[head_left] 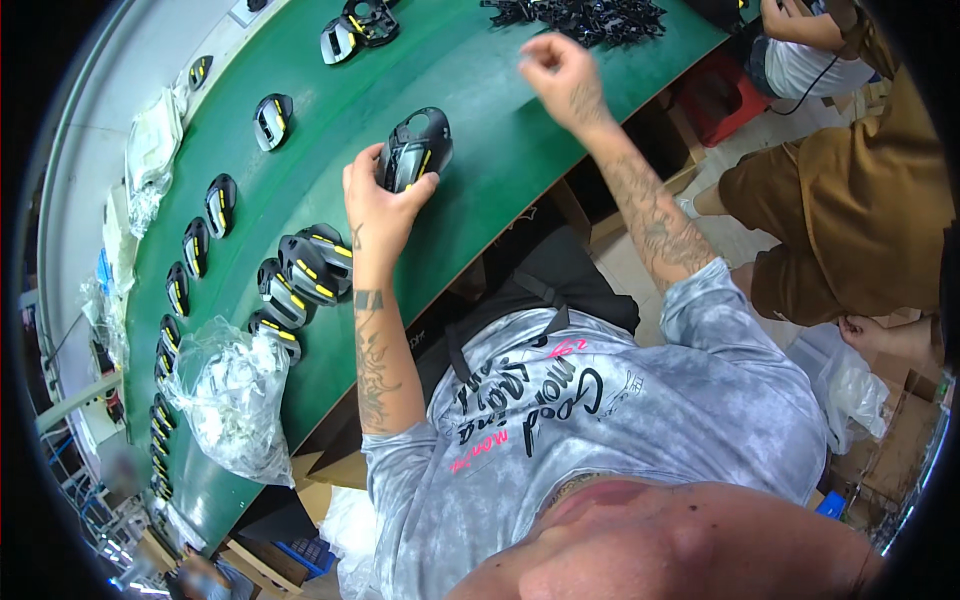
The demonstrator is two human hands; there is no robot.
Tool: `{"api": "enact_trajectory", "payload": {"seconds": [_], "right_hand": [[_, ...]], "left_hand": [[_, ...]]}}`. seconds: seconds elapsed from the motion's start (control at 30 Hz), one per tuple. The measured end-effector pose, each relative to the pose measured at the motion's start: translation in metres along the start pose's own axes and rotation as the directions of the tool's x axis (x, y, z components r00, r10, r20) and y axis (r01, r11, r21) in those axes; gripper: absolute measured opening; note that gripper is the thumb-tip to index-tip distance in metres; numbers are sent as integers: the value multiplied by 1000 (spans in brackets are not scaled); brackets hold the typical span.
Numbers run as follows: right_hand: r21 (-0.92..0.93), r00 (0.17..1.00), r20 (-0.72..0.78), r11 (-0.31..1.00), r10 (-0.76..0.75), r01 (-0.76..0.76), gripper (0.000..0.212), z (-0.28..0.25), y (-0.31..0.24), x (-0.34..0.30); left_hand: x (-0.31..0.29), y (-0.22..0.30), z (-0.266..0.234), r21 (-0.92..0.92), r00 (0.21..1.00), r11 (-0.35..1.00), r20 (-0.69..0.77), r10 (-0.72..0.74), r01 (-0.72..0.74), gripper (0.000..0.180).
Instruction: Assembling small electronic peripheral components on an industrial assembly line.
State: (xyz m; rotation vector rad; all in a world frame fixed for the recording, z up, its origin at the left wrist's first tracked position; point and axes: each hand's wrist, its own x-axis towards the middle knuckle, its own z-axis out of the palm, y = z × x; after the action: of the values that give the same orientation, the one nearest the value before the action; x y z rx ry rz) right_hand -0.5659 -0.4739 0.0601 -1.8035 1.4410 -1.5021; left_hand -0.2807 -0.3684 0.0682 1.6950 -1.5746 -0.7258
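My left hand [385, 208] grips a black and grey plastic shell [418, 150], shaped like a computer mouse with a yellow strip, just over the green table. Its thumb and fingers wrap the shell's near end, and a round opening shows at the far end. My right hand [562, 78] is raised over the table's right side, its fingers curled together in a pinch. Whatever they hold, if anything, is too small or blurred to make out. Closest to it lies a heap of small black plastic parts [600, 20].
Similar shells [310, 268] cluster left of my left forearm, and more [220, 205] line the green table [330, 130]. A clear bag of pale parts [230, 405] rests at the near left. To the right are a person in brown [850, 190] and a red stool [715, 100].
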Motion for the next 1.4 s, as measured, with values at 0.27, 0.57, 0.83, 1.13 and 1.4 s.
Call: {"api": "enact_trajectory", "payload": {"seconds": [0.27,0.57,0.83,1.13,1.4], "right_hand": [[-801,926,307,585,221,126,31,5,-11,138],[46,974,176,987,145,-155,18,-18,15,155],[123,607,789,944,94,-305,27,31,-94,-16],[129,749,656,963,94,-235,28,40,-93,-8],[-156,1000,-21,988,-8,5,23,18,24,-27]], "left_hand": [[8,-10,29,-779,1000,626,-15,-1,-11,77],[22,-28,29,-928,996,363,88,5,80,66],[19,-31,30,-936,995,342,99,34,82,61],[19,-31,25,-943,988,314,136,71,107,57],[-1,-19,19,-696,978,703,207,2,146,56]]}}
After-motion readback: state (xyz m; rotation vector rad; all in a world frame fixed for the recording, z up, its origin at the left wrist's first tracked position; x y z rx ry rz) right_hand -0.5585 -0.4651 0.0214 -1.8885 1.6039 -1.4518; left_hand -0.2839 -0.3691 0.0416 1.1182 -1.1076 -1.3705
